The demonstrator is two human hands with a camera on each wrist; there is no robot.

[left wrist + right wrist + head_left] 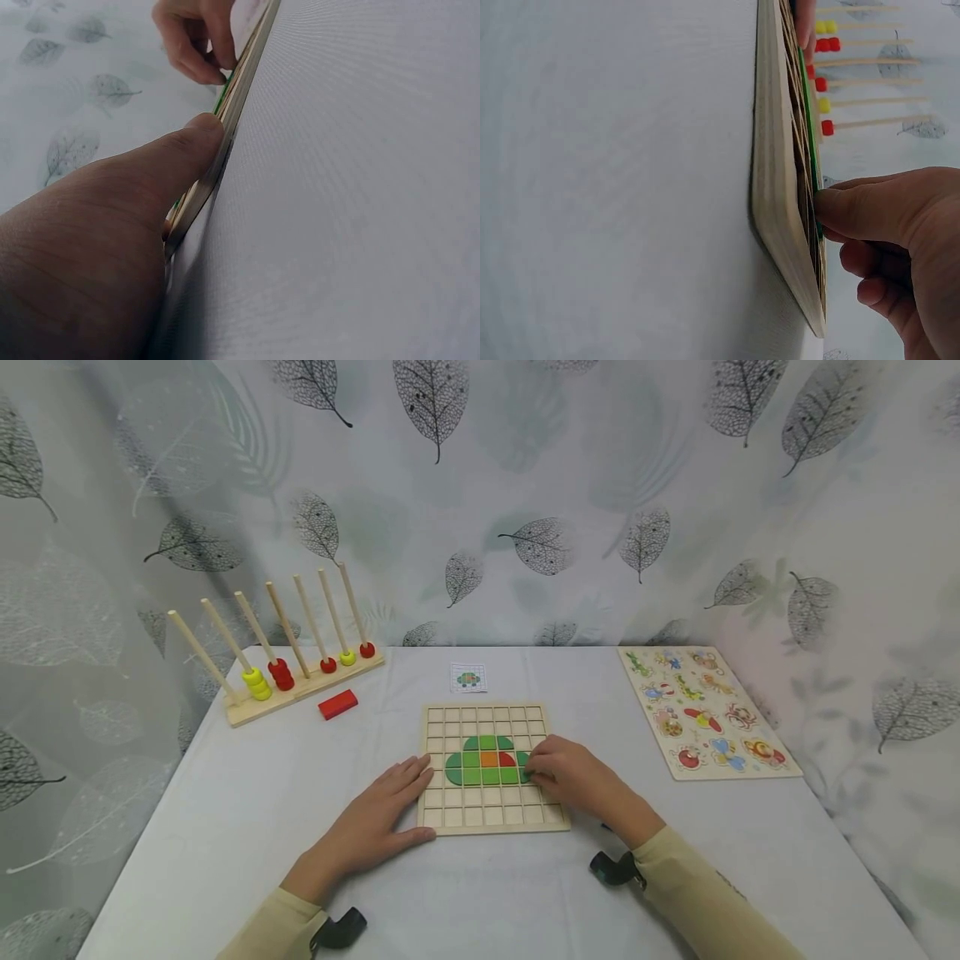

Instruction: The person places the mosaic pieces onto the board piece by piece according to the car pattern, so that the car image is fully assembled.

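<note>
The grid board [491, 822] was pale, unfinished-looking wood with a matt, faintly grained edge. Its green tiles [480, 762] looked smoothly painted, with a slight sheen. The worktop [247, 810] was covered in white cloth of fine, ribbed weave, matt throughout. The peg rack [300, 689] was bare light wood, its beads [281, 674] glossy painted. The red block [338, 703] looked smooth and matt. The animal puzzle [705, 714] was printed wood.

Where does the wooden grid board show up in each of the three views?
Head: the wooden grid board lies flat at centre, between both hands.
Left wrist: seen edge-on, a thin strip running from the top centre down to the left thumb.
Right wrist: seen edge-on, a thick vertical slab right of centre.
Shared landmark: the green tiles set in the board, visible as a green sliver in both wrist views.
</note>
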